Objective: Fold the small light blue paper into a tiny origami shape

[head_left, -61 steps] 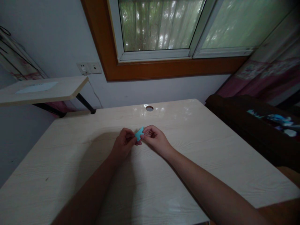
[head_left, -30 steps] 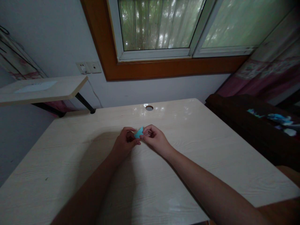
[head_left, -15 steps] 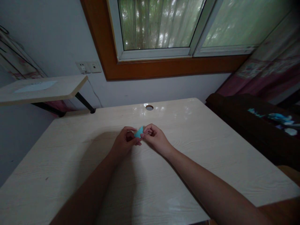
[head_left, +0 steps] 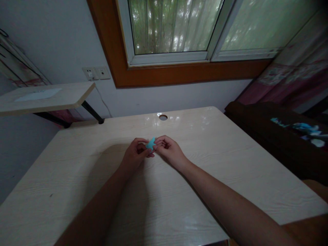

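A small piece of folded turquoise paper (head_left: pixel 150 143) is held between both hands, just above the pale wood-grain table (head_left: pixel 205 184). My left hand (head_left: pixel 136 151) pinches its lower left side between thumb and fingers. On the other side, my right hand (head_left: pixel 169 147) grips the paper's right edge with thumb and fingertips, the remaining fingers curled. One pointed corner sticks up between the hands. The fingers cover part of the paper, so its full folded shape is hidden.
A round cable hole (head_left: pixel 163 117) lies near the table's back edge. On the left stands a raised shelf (head_left: pixel 74 94) on black legs, with a sheet (head_left: pixel 38 95) on it. Wall sockets (head_left: pixel 96 73) and a window (head_left: pixel 174 30) are behind. Dark furniture (head_left: pixel 256 126) borders the right.
The turquoise paper has tilted and shifted slightly to the left, and its outline looks different between the fingers. Both hands still hold it in nearly the same place.
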Motion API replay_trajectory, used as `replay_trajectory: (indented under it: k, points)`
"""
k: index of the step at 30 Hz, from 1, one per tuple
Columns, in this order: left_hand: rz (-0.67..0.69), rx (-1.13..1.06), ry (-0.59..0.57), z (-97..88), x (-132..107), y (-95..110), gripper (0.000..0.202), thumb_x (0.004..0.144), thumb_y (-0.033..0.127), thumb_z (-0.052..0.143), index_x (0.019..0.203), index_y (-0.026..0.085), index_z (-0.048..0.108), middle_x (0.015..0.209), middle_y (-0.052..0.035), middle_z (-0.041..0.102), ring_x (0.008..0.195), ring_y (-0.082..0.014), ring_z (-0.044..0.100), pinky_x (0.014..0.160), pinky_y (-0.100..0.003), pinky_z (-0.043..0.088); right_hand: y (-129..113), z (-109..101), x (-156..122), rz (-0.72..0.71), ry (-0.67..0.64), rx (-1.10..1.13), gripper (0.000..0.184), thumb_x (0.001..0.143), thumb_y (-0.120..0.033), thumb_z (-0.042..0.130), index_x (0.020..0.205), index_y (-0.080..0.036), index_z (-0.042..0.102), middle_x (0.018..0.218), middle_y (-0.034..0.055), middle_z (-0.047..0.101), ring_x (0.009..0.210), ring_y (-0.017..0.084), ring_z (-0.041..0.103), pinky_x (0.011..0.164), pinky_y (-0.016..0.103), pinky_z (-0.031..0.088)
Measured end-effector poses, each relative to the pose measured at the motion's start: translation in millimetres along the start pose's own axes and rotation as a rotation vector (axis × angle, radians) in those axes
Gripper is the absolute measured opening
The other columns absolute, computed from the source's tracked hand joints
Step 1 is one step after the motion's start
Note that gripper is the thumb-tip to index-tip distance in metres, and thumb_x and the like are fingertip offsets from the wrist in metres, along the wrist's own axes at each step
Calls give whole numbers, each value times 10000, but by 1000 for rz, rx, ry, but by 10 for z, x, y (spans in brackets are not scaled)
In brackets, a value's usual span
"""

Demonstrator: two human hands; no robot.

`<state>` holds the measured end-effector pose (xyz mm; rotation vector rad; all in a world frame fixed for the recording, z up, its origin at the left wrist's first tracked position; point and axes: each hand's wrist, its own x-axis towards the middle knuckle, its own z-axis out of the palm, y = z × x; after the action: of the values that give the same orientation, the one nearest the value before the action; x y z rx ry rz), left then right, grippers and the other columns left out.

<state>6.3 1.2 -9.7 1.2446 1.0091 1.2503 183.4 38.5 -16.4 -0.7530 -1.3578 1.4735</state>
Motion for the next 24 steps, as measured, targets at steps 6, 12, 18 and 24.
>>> replay_trajectory:
  k: [6, 12, 18, 24]
  points:
    - [17, -11, 26, 0, 1, -32, 390, 761, 321, 782, 1052, 197, 554, 657, 58, 646, 654, -165, 719, 719, -327, 595, 29, -12, 2, 5, -52, -51, 245, 740, -318, 768, 944, -223, 670, 833, 10, 715, 767, 152, 670, 771, 309, 526]
    - [6, 19, 28, 13, -5, 2, 360, 790, 320, 751, 1060, 194, 547, 674, 42, 662, 695, -183, 735, 699, -305, 589, 26, -17, -1, 17, -28, -61, 223, 736, -300, 774, 887, -208, 639, 767, -6, 693, 709, 138, 657, 711, 286, 516]
    - [17, 12, 24, 10, -3, -24, 365, 783, 326, 756, 1064, 197, 561, 703, 35, 675, 710, -184, 733, 741, -336, 596, 31, -11, 0, 23, -24, -48, 237, 731, -312, 772, 885, -204, 628, 749, -8, 692, 689, 142, 661, 689, 286, 514]
    - [37, 64, 25, 2, -6, -52, 382, 764, 327, 774, 1060, 206, 565, 716, 29, 677, 710, -181, 725, 760, -354, 601, 39, -15, -8, 12, -15, -70, 210, 752, -305, 753, 889, -206, 629, 750, -3, 689, 690, 144, 662, 679, 285, 508]
